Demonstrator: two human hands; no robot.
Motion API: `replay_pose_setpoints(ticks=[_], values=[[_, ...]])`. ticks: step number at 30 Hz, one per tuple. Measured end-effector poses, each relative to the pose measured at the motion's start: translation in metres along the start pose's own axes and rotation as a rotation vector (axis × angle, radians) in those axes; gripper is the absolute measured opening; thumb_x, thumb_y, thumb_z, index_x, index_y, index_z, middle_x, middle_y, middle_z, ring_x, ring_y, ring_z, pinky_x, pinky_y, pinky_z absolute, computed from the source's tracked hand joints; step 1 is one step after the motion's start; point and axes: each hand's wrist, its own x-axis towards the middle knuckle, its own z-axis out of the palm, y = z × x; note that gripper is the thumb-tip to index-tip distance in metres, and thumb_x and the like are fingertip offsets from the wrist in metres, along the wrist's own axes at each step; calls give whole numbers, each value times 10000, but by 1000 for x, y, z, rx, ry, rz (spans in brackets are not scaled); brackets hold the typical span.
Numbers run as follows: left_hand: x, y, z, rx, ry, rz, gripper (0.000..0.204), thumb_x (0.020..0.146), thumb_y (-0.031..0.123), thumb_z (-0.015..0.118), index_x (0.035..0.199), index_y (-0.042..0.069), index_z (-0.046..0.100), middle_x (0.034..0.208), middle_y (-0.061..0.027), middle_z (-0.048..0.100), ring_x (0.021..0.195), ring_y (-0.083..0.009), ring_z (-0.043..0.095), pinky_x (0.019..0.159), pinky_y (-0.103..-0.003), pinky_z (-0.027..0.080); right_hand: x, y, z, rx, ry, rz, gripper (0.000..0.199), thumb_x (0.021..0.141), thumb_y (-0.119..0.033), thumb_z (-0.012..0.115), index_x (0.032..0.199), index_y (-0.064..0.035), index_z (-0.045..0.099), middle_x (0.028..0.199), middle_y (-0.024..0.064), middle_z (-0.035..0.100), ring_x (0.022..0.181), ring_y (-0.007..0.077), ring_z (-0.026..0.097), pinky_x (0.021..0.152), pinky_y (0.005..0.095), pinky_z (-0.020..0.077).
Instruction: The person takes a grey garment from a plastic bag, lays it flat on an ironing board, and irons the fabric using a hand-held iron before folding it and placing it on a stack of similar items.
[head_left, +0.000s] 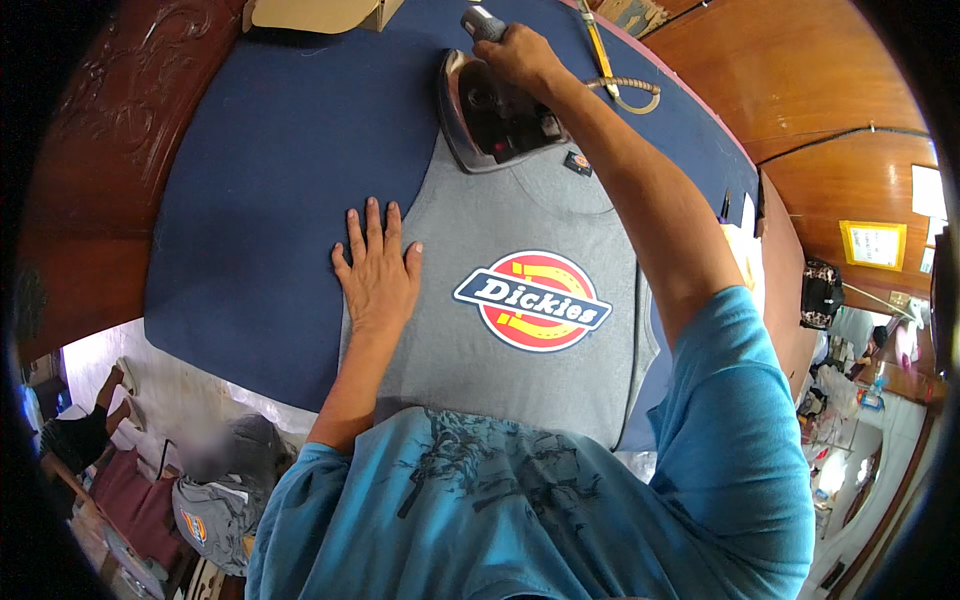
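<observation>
A grey sleeveless shirt (430, 370) with a round red, yellow and dark blue print on its chest lies spread on the blue cloth-covered table (250, 180). My right hand (518, 60) is closed round the handle of a clothes iron (490, 115). The iron's soleplate rests at the shirt's shoulder, beside the neckline and its small dark label (577, 163). My left hand (378, 270) lies flat with fingers spread, over the shirt's left edge and partly on the blue cloth. My right forearm hides part of the shirt's far shoulder.
The iron's coiled cord (635, 90) curves off to the right, near a yellow strip-like tool (598, 50). A cardboard box (320, 14) sits at the far left edge. Carved dark wood (120, 120) borders the left. Grey garments (215, 510) are piled at lower left, where a person sits.
</observation>
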Motion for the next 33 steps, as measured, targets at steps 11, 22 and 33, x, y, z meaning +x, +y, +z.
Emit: replay_pose_setpoints(ticks=[11, 22, 33], values=[[-1, 2, 3, -20, -29, -9, 563, 906, 368, 386, 1401, 126, 269, 1473, -103, 193, 1361, -308, 132, 1023, -528, 141, 20, -1, -9, 8, 101, -60, 553, 737, -421, 613, 1004, 62, 585, 1009, 289, 589, 997, 399, 565, 857, 403, 454], [47, 6, -15, -242, 6, 34, 503, 908, 328, 412, 1372, 148, 336, 1439, -70, 283, 1334, -251, 231, 1017, -523, 165, -76, 59, -96, 27, -175, -79, 506, 740, -361, 647, 1093, -5, 575, 928, 153, 627, 857, 244, 593, 777, 340, 451], [259, 65, 7, -193, 68, 591, 277, 881, 356, 493, 987, 111, 566, 949, -46, 595, 924, -221, 562, 844, -427, 338, -116, 89, -62, -267, 57, 54, 624, 768, -589, 534, 995, -16, 633, 835, 224, 643, 792, 354, 639, 723, 404, 504]])
